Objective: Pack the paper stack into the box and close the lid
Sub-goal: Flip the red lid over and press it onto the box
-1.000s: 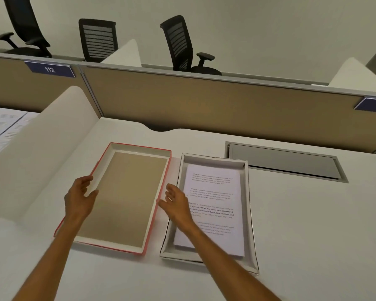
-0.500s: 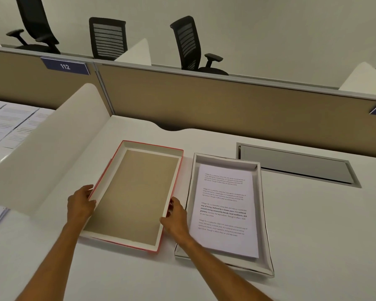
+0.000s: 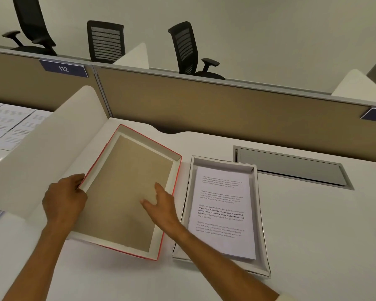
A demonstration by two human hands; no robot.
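Observation:
The red-edged lid (image 3: 126,187) with a brown inner face lies inside-up, its left side lifted off the white desk. My left hand (image 3: 63,200) grips the lid's left edge. My right hand (image 3: 161,205) holds the lid's right edge, thumb and fingers reaching over the inner face. To the right sits the white box (image 3: 261,213), open, with the printed paper stack (image 3: 221,211) lying flat inside it.
A curved white divider (image 3: 41,153) rises on the left, with printed sheets (image 3: 7,124) beyond it. A tan partition (image 3: 226,109) runs along the desk's back. A grey cable hatch (image 3: 291,168) sits back right. Black chairs (image 3: 182,48) stand behind.
Both hands closed in on the lid's side edges, took hold, and raised and tilted it; one second ago they hovered beside it while it lay flat.

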